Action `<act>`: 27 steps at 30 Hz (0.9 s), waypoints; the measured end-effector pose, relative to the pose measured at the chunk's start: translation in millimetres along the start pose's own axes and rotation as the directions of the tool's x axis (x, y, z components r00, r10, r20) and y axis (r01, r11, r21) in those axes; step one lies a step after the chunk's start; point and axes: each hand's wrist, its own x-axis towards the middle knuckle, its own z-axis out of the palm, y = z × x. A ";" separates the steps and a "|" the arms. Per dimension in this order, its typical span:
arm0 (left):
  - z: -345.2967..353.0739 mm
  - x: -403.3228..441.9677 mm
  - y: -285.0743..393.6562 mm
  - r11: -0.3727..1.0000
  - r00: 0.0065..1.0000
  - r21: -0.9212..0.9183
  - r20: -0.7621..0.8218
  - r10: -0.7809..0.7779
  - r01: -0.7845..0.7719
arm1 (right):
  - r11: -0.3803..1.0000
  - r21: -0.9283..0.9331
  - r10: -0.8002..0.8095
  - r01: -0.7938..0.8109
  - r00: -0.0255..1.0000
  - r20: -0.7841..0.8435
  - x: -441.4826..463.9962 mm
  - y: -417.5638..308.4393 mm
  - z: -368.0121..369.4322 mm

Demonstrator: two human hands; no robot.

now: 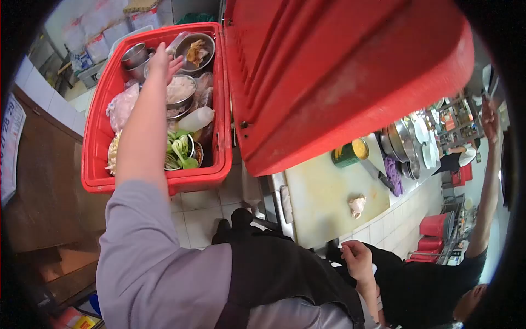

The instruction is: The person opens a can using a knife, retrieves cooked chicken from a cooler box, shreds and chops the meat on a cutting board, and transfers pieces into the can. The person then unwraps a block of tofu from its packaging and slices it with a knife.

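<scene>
Grey sleeve [139,263] nearest. Left grip [166,62] spread wide, apparently unladen, over red box [98,126]; steel bowl [201,64] inside box, just beside it. Right grip [357,259] curled, outside box; cannot tell if holding. Risk: careless contact could tip bowl; bumped lid [350,71] could fall onto box.

Kitchen gear on either side of you
On your left you have a brown wooden cabinet [55,189] and a white sheet [12,151] printed with 27, 28 and 29, while pale tubs [98,48] with red markings sit together in the upper left corner; over to your right, a purple cloth [394,176] lies crumpled beside metal pans [401,140], white plates [421,130] sit near those, and well beyond you can see red bins [436,225] and a person [467,156] in a white top
</scene>
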 end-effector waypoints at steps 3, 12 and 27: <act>-4.2 -49.4 30.7 0.992 0.991 0.065 0.093 0.098 -0.105 | 0.998 -0.066 0.002 -0.005 0.999 -0.053 1.4 2.0 -8.7; -64.3 -231.1 64.1 0.788 0.837 0.348 -0.021 0.547 -0.507 | 0.912 -0.358 -0.319 0.201 0.896 -0.309 111.7 61.7 -106.0; 148.7 -592.5 -256.8 0.413 0.763 0.678 0.642 0.071 -0.608 | 0.618 -0.709 -0.291 0.340 0.937 0.195 248.3 80.6 -182.8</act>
